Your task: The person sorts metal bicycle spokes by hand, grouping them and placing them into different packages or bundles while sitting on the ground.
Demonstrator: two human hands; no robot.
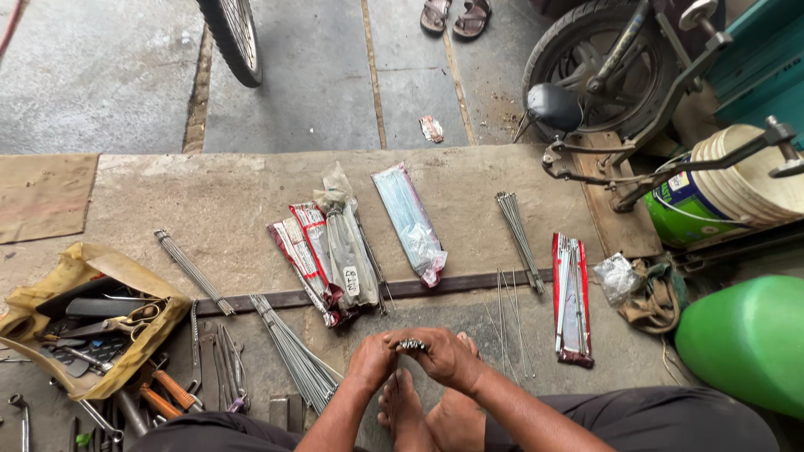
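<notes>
My left hand point(371, 362) and my right hand point(448, 355) meet above my bare feet point(427, 410), both pinching a small cluster of dark metal bits, likely spoke nipples point(411, 344). Bundles of thin steel spokes lie on the concrete in front: a loose fan point(295, 355) by my left hand, one bundle point(193, 271) further left, another point(519, 238) to the right. Plastic packets of spokes point(328, 249), point(409, 221) and a red packet point(571, 297) lie past a flat metal bar point(469, 283).
A yellow bag of tools point(90, 316) and loose wrenches point(219, 366) sit at left. A green container point(749, 339), a bucket point(720, 186), a rag point(653, 293) and a motorbike wheel point(599, 63) stand right. A bicycle tyre point(234, 38) and sandalled feet point(455, 17) are beyond.
</notes>
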